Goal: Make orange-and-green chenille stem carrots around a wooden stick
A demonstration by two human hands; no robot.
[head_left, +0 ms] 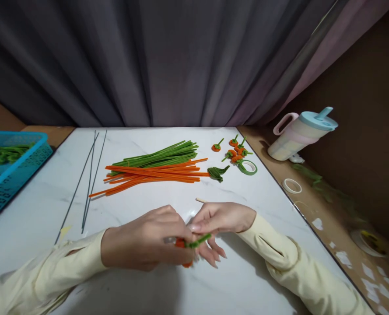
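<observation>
My left hand [148,238] is closed around a small orange pipe-cleaner piece with a green stem [199,241], most of it hidden by the fingers. Close beside it, my right hand [220,221] has its thumb and forefinger pinched together, with the other fingers stretched out below. What lies in that pinch, if anything, is hidden. A thin pale stick [200,200] pokes out behind the right hand; whether the hand holds it or it lies on the table, I cannot tell. Beyond my hands lie bundles of green pipe cleaners [161,155] and orange pipe cleaners [155,174].
Several small orange pieces with green stems [235,153] sit at the back right, near green tape [247,167] and dark green leaves [218,173]. Thin wires [91,179] and a blue basket [20,170] are at left. A tumbler [301,133] and white ring [292,186] stand right.
</observation>
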